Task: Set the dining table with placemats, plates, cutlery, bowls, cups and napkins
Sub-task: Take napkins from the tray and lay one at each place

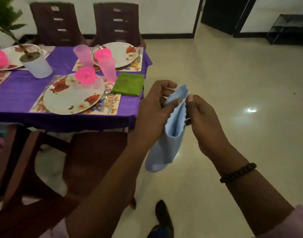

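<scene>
Both hands hold a light blue napkin [166, 141] in the air beside the table's corner, above the floor. My left hand [154, 107] pinches its upper edge between thumb and curled fingers, and my right hand [202, 121] pinches the same edge just beside it, so the cloth hangs down folded between them. On the purple tablecloth [23, 93] a green napkin [128, 84] lies next to the nearest floral plate [68, 98], which carries a pink bowl [84, 75]. A pink cup [107, 69] stands just behind.
</scene>
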